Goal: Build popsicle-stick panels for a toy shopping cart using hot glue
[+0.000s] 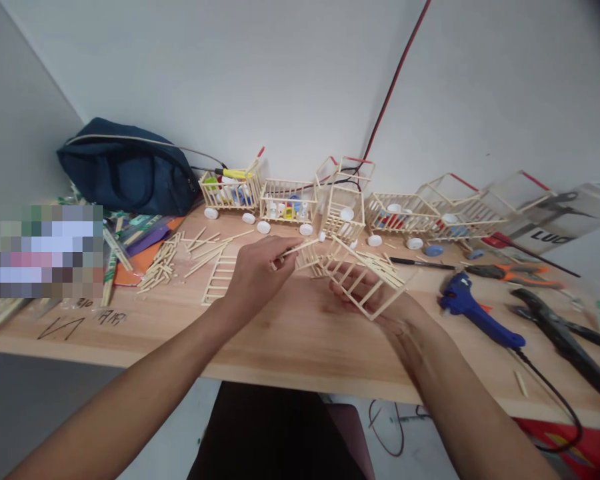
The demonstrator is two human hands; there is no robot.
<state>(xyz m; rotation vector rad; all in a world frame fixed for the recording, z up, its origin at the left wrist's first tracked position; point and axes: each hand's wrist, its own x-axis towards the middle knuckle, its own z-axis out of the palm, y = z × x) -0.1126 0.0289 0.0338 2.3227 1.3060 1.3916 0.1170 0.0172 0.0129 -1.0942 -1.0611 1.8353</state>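
Above the middle of the wooden table, my right hand [353, 283] holds a small open frame of thin wooden sticks [365, 290], with ladder-like sides. Its palm and fingers show behind the bars. My left hand [260, 270] is closed in a pinch on a thin wooden stick [300, 249], which reaches toward the frame's left part; whether the two are joined I cannot tell. Beneath the left hand lies a flat ladder-shaped stick panel [219, 280], partly covered by the hand.
Small stick-built carts with wheels, such as one holding colourful bits [287, 203], line the wall. Loose sticks [163, 267] and a dark blue bag [130, 167] are left. At right lie a blue glue gun [480, 313], orange-handled pliers [515, 272] and a black-handled tool [555, 327].
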